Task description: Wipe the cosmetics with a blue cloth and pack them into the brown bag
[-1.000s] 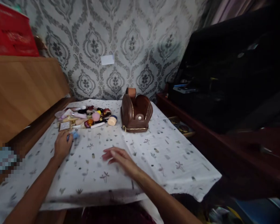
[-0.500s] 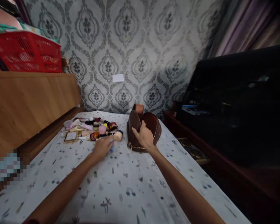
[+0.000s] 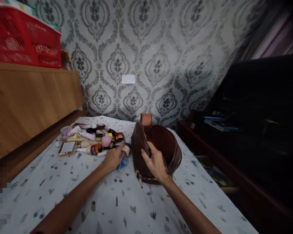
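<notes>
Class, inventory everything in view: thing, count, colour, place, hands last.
bag: 1, brown, centre
crumpled cloth: 1, blue, near bag
cosmetics: many, mixed colours, left
tablecloth: 1, white, below bag
basket: 1, red, upper left
wooden panel: 1, brown, below basket
wall: 1, grey, behind
rectangle: 1, white, on wall
curtain: 1, purplish, upper right
unclear object: 1, black, right
flat items: some, blue and grey, right
furniture edge: 1, dark red, right
left hand: 1, bare, by crumpled cloth
right hand: 1, bare, at bag opening
</notes>
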A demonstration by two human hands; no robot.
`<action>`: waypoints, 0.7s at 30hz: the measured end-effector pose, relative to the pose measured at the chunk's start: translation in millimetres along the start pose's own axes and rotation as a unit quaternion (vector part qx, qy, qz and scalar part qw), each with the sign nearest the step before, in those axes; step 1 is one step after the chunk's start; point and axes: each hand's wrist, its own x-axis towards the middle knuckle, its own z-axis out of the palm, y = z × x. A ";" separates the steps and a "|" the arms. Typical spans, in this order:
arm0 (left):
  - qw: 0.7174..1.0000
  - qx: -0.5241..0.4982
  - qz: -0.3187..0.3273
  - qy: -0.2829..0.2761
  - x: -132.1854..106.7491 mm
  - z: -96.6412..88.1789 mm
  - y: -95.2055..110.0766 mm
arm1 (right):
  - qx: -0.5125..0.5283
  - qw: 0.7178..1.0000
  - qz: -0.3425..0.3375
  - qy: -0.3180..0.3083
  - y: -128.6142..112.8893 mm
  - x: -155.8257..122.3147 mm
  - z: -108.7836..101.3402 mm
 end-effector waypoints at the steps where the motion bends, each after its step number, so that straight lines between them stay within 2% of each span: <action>1: 1.000 0.004 -0.009 0.006 7.0 -5.1 -2.6 | 0.000 1.000 -0.004 0.004 0.4 1.9 1.8; 6: 0.998 0.035 -0.057 0.009 54.9 -26.8 -18.9 | 0.020 1.000 -0.021 0.005 -0.5 8.8 4.2; 9: 0.996 0.053 -0.070 -0.024 79.8 -29.6 -23.1 | 0.004 1.000 0.006 -0.015 -3.1 7.8 2.4; 12: 0.994 0.065 -0.076 -0.044 92.5 -27.9 -21.0 | -0.033 0.999 0.034 -0.014 -5.7 3.2 1.5; 14: 0.994 0.068 -0.078 -0.044 92.9 -28.1 -18.5 | -0.059 0.997 0.004 0.053 -9.5 -2.4 1.0; 17: 0.995 0.063 -0.078 -0.025 81.1 -33.2 -15.7 | -0.086 0.976 -0.076 0.184 -21.3 -16.0 0.1; 18: 0.995 0.060 -0.078 -0.013 74.0 -36.1 -15.1 | -0.075 0.973 -0.098 0.194 -26.2 -22.0 0.8; 19: 0.995 0.056 -0.079 0.000 65.4 -39.3 -14.8 | -0.048 0.976 -0.114 0.177 -31.0 -28.3 2.8; 21: 0.995 0.049 -0.080 0.025 44.2 -45.9 -14.6 | 0.042 0.990 -0.110 0.082 -38.2 -39.9 12.5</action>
